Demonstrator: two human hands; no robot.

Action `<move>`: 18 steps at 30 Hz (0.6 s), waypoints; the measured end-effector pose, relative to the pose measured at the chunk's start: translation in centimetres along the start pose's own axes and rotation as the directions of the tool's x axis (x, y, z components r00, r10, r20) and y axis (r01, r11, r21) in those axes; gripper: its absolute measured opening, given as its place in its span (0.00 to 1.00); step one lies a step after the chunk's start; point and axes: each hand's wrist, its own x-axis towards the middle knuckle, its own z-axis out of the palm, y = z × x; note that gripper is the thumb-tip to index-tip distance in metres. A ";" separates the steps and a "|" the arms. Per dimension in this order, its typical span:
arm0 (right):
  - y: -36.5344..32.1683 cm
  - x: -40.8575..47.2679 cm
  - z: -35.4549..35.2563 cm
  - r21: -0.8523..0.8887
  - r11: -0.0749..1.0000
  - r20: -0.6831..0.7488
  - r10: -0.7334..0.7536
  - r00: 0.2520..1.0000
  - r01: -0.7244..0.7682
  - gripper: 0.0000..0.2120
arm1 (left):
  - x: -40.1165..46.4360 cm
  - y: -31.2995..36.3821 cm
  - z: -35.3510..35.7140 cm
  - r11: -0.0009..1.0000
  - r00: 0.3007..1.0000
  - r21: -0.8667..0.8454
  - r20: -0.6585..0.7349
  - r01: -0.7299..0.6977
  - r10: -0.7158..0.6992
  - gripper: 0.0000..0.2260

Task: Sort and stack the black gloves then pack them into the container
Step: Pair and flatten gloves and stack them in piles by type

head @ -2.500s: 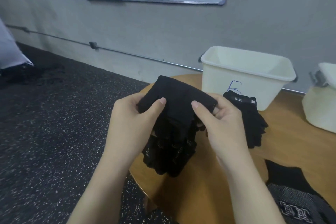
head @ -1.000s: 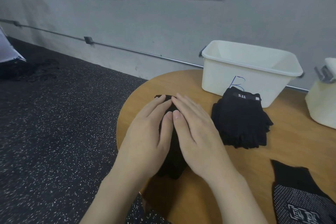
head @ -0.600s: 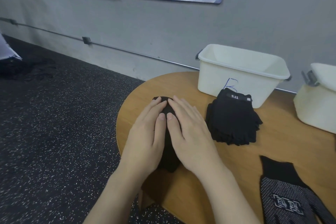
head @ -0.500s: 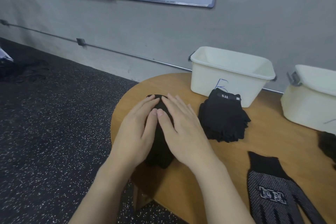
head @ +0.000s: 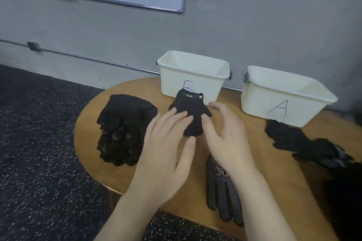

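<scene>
A stack of black dotted gloves point(head: 123, 129) lies at the table's left, free of both hands. A second stack of black gloves with a "5.11" label point(head: 191, 111) sits in front of the white bin marked B point(head: 193, 76). My left hand point(head: 166, 150) and my right hand point(head: 225, 137) hover over that second stack with fingers spread, holding nothing; the fingertips reach its near edge. A single dotted glove point(head: 223, 190) lies near the front edge, partly under my right wrist. The white bin marked A point(head: 282, 96) stands at the right.
A loose heap of black gloves point(head: 305, 143) spreads in front of bin A toward the right edge. The round wooden table point(head: 88, 123) ends close on the left and front, above dark speckled floor. A grey wall stands right behind the bins.
Both hands lifted off the left stack, which they had pressed flat, and moved right to the 5.11 stack. The view swung right, bringing bin A and the loose heap into sight.
</scene>
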 end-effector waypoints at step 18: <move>17.3 -3.2 -8.8 -0.517 0.776 -0.060 0.388 0.920 -0.361 0.34 | -0.4 3.1 12.7 0.983 0.772 0.163 0.634 -0.080 -0.042 0.32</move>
